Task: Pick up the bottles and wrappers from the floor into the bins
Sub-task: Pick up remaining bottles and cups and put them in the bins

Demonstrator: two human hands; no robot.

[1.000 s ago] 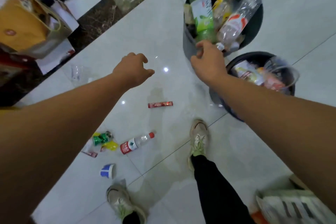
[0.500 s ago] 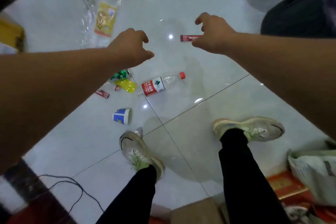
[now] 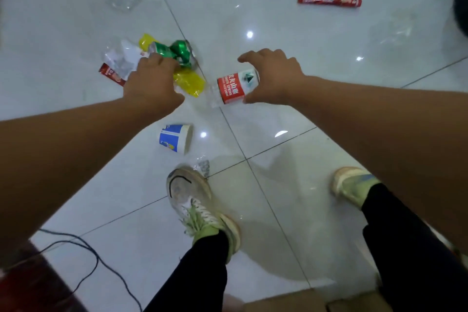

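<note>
Both hands down among the litter, the pick-up not yet made
The right hand (image 3: 274, 76) arches wide over the red-labelled water bottle (image 3: 234, 86) lying on the floor (image 3: 304, 71), thumb at its near side, not clamped. The left hand (image 3: 152, 83) meets the crushed green can (image 3: 177, 52); its fingertips are hidden, so I cannot tell its grip. Next, probably: close, lift, carry to the bins, which are out of view
</note>
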